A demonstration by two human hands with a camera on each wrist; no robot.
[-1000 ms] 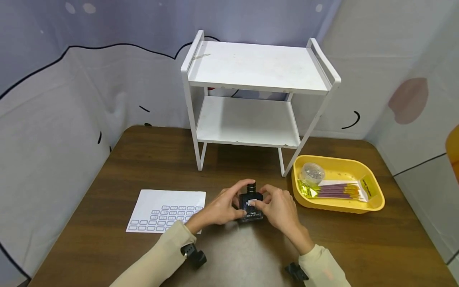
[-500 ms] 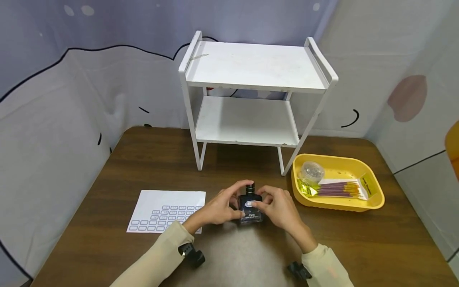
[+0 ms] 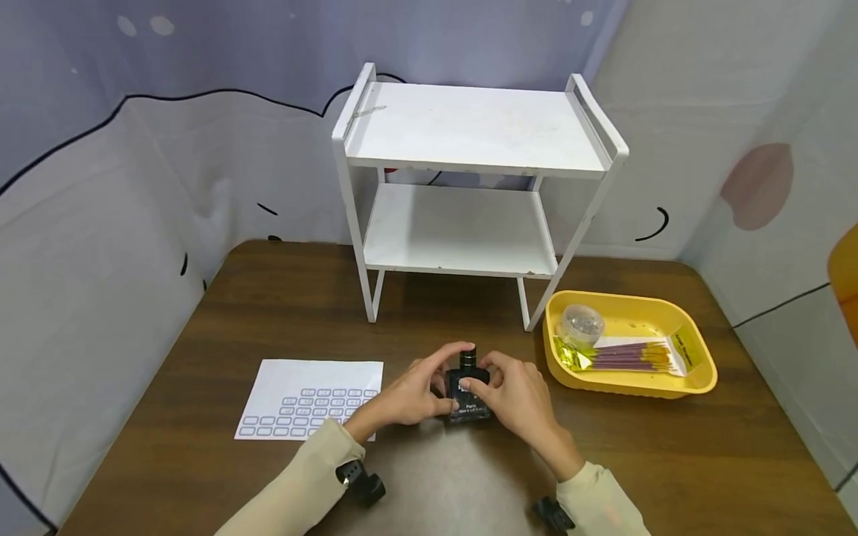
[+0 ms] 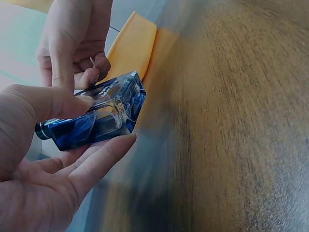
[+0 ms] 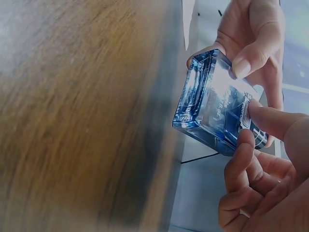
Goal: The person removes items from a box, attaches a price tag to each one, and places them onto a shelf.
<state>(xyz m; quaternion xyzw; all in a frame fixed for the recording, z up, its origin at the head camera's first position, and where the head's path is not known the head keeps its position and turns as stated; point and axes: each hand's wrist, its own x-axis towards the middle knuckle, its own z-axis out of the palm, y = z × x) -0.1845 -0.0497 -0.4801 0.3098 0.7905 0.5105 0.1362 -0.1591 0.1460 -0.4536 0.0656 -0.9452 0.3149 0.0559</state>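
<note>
A dark glass perfume bottle [image 3: 469, 408] with a black cap and white lettering is held between both hands over the table. My left hand [image 3: 417, 391] grips it from the left side, thumb low on the front and index finger up by the cap. From the right, my right hand [image 3: 523, 391] pinches the bottle, its thumb pressing on the front face. Close to that thumb, the right wrist view shows a small outlined label [image 5: 245, 115] on the glass. In the left wrist view the clear, thick base of the bottle [image 4: 118, 113] points away from the left palm.
A white sheet of small blue-bordered labels [image 3: 304, 376] lies on the table at left. At right, a yellow tray [image 3: 643, 387] holds a round clear container [image 3: 582, 324] and a pack of purple sticks [image 3: 626, 356]. A white two-tier shelf [image 3: 462, 227] stands behind.
The right thumb has shifted slightly on the bottle's front and now covers the small white label seen there earlier. The left hand's grip stays the same. The head view has tilted up slightly.
</note>
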